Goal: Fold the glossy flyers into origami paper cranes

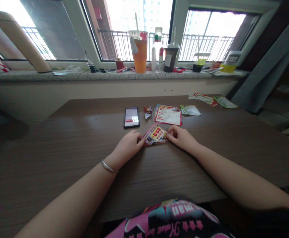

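A partly folded printed flyer, pink and red with a yellow price panel, lies on the brown table between my hands. My left hand pinches its left corner between thumb and fingers; a silver bangle circles that wrist. At the opposite edge, my right hand has its thumb and fingers closed on the right corner. Just beyond the flyer is a small folded paper piece in red, blue and white. A stack of printed sheets with red edging sits behind my right hand.
A phone lies left of the folded piece. Green-and-white leaflets are right of the stack, with more leaflets at the far right. On the granite sill stand an orange drink cup, a dark cup and bottles.
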Available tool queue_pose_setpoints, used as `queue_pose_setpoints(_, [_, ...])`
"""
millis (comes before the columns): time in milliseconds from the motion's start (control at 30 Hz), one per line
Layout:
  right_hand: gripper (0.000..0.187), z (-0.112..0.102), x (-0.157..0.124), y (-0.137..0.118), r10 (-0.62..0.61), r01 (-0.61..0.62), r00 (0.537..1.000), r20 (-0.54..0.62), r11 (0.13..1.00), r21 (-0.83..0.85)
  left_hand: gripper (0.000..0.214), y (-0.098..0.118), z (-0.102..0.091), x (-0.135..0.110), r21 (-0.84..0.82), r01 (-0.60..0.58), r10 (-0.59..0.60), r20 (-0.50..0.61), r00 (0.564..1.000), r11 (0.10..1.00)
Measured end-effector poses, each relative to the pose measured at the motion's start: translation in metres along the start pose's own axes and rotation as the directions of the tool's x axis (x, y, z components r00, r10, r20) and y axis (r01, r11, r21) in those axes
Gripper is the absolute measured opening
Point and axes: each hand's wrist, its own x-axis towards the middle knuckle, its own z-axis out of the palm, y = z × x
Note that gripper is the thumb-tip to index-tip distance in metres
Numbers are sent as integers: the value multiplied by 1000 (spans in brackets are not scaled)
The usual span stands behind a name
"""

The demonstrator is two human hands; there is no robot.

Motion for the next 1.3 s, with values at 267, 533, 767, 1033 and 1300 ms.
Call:
queue_pose_setpoints(267, [16,2,0,-6,-73,73,997,7,985,-154,28,1,6,-2,-3,21,-21,-61,998,1000])
queue_pose_setpoints(533, [18,1,-1,-9,-165,164,986,21,952,-259,24,8,6,-2,132,37,-31,-47,998,991])
queue_pose_setpoints(767, [17,4,0,-9,-166,167,986,29,941,-296,22,11,5,-3,260,6,6,-43,999,966])
queue_pose_setpoints(1033, [19,6,0,-12,-164,164,986,29,923,-348,20,11,6,-3,286,-33,47,-44,998,958])
queue_pose_setpoints(1300, [21,6,1,-12,-204,211,977,59,914,-346,37,-4,21,6,122,-371,376,-26,926,921])
